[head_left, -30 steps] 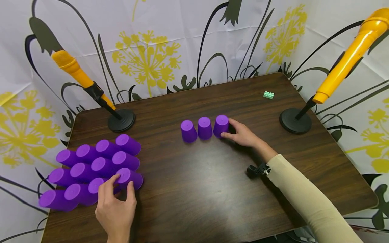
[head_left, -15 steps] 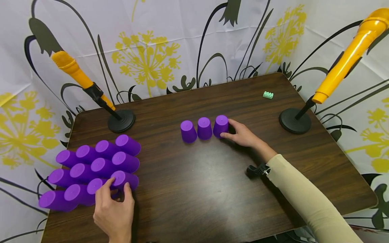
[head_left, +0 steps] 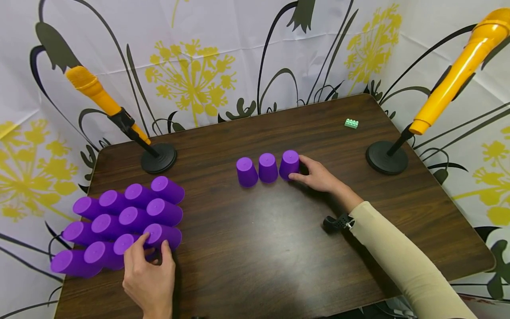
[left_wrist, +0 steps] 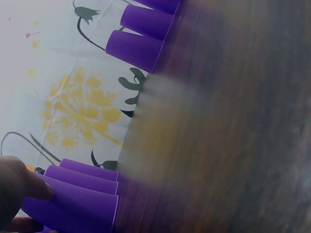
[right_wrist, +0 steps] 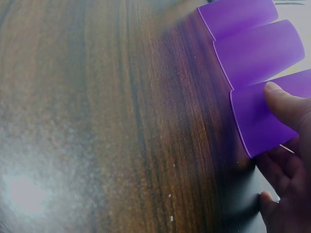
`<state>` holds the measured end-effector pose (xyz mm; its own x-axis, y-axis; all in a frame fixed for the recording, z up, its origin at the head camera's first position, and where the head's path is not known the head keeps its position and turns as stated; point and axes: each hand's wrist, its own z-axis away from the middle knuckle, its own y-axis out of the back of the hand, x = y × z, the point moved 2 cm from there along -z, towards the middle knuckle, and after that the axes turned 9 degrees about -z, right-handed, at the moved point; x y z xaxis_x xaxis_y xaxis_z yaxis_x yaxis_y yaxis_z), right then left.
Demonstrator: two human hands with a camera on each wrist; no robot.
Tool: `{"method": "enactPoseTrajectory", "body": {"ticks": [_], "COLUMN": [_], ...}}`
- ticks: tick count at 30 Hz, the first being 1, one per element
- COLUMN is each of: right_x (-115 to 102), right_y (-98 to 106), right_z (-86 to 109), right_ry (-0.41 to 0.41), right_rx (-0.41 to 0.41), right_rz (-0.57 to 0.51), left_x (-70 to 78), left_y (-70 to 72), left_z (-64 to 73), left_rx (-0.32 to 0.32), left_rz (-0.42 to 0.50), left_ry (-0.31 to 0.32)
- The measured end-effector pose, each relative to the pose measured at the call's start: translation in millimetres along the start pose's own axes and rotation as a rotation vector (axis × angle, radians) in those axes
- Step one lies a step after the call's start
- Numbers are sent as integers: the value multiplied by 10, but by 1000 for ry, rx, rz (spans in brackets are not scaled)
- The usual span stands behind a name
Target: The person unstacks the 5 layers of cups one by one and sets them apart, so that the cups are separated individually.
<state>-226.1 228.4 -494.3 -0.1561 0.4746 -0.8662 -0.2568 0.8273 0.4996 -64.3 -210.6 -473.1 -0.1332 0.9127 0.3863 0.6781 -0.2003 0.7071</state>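
Several purple cups stand upside down in rows on the left of the table. My left hand (head_left: 149,277) grips the cup at their near right corner (head_left: 169,237), fingers on its left side and thumb on its near side; the thumb shows against this cup (left_wrist: 77,206) in the left wrist view. Farther back, mid-table, another row has a left cup (head_left: 247,173), a middle cup (head_left: 268,169) and a right cup (head_left: 289,166), all upside down. Thumb and fingers of my right hand (head_left: 316,175) hold the right cup from its right side.
A yellow microphone (head_left: 95,91) on a black round stand (head_left: 159,158) is at the back left. Another yellow microphone (head_left: 458,75) leans over its stand (head_left: 386,159) on the right. A small green brick (head_left: 351,124) lies near the table's back right corner.
My left hand has shifted slightly left with its cup, closer to the neighbouring cup, and then stayed there. The right hand and its row have not moved.
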Motion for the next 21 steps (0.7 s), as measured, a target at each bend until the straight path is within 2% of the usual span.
{"method": "enactPoseTrajectory", "body": {"ticks": [5, 9, 13, 15, 17, 19, 21], "right_x": [-6, -3, -18, -20, -18, -15, -15], "right_y": [4, 2, -4, -4, -5, -3, -3], "right_z": [0, 4, 1, -1, -3, -2, -1], "right_ry": [-4, -8, -5, -4, -6, -7, -7], "right_rx": [1, 0, -3, -4, -2, -2, -1], "right_rz": [2, 7, 4, 5, 10, 13, 13], "left_x": [22, 79, 239, 356, 486, 608, 736], "left_y": [48, 98, 144, 134, 93, 26, -56], "left_z": [-10, -50, -118, -150, -183, -206, -226], "left_rx": [32, 139, 277, 315, 323, 283, 195], "left_rz": [-11, 47, 165, 224, 287, 327, 360], "left_ry": [-7, 25, 40, 6, -60, -145, -237]}}
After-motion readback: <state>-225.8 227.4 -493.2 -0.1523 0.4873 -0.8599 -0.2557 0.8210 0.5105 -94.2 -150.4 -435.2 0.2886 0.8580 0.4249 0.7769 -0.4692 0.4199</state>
